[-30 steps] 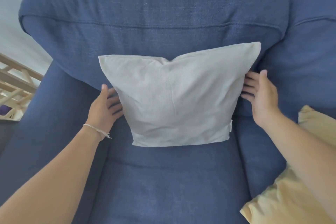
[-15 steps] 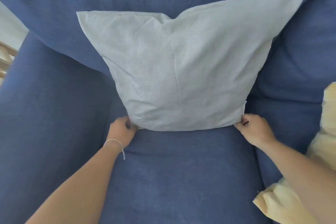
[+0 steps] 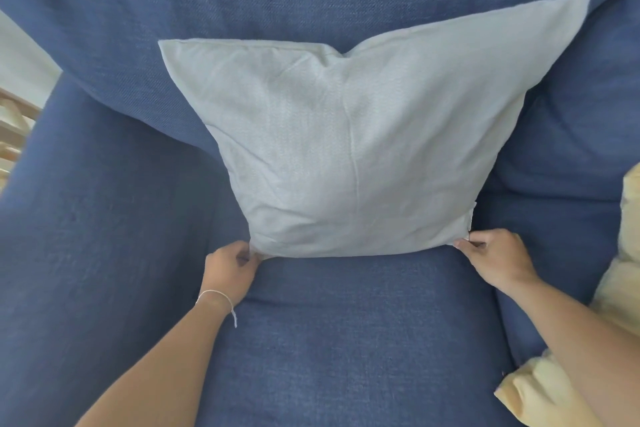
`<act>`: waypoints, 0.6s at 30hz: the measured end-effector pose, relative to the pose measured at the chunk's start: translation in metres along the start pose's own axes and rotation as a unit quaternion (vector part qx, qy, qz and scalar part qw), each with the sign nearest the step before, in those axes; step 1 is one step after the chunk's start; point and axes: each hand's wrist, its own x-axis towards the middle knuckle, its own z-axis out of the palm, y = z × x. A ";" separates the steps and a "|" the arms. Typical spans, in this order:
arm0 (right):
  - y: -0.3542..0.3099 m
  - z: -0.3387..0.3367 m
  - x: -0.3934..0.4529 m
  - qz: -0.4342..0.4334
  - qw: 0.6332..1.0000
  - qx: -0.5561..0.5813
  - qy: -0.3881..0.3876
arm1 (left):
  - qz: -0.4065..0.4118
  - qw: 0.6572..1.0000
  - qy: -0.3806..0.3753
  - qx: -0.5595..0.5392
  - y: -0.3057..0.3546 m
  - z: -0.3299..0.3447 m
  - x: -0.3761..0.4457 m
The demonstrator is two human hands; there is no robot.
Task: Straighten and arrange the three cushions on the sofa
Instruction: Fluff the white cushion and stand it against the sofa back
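A pale grey cushion (image 3: pixel 360 149) leans upright against the backrest of the blue sofa (image 3: pixel 114 218), its bottom edge on the seat. My left hand (image 3: pixel 230 267) pinches the cushion's lower left corner. My right hand (image 3: pixel 495 260) pinches its lower right corner. The top right corner sticks up higher than the left, with a dip in the middle of the top edge. A yellow cushion (image 3: pixel 554 392) lies at the right edge, partly behind my right forearm. No third cushion is in view.
The sofa's left armrest (image 3: pixel 69 253) rises beside the seat. A pale wooden frame (image 3: pixel 14 135) shows beyond it at the far left. The blue seat (image 3: pixel 346 340) stretches in front of the grey cushion.
My hands went from the cushion's sides down to its bottom corners and took hold of them. The view has moved in closer and then shifted slightly.
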 end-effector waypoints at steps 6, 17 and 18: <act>-0.013 -0.007 0.000 -0.027 0.998 0.063 -0.016 | -0.009 0.998 -0.049 -0.027 0.011 -0.010 0.009; -0.008 -0.024 0.009 -0.030 0.992 0.072 -0.094 | -0.034 0.998 -0.052 0.015 -0.011 -0.035 0.016; -0.015 -0.030 0.007 -0.044 0.991 0.074 -0.100 | -0.022 0.997 -0.072 0.004 -0.005 -0.039 0.014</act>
